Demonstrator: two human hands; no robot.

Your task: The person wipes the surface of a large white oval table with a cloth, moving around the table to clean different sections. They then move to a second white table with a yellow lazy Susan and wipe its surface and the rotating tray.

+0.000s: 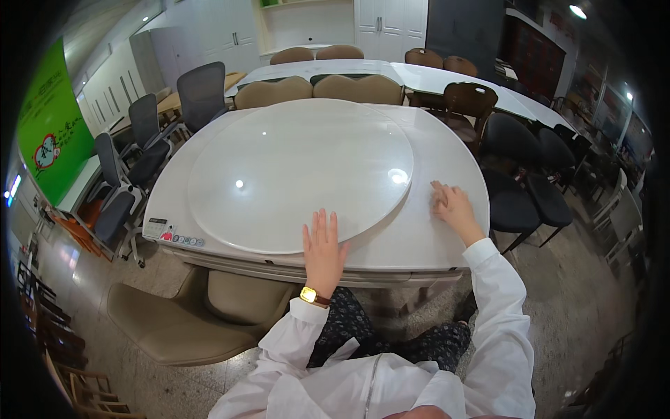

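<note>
A large round turntable, glossy and off-white, sits on the pale dining table. My left hand lies palm down over its near rim, fingers extended and slightly apart, holding nothing. A watch with a brown strap is on that wrist. To the right of the turntable, my right hand is over the bare tabletop. Its fingers are loosely bent, spread and partly blurred, with nothing seen in them. Whether it touches the surface I cannot tell.
A taupe upholstered chair stands at the near left edge. Black chairs are close on the right, grey office chairs on the left. Behind is a long white table with brown chairs. Stickers mark the table's left corner.
</note>
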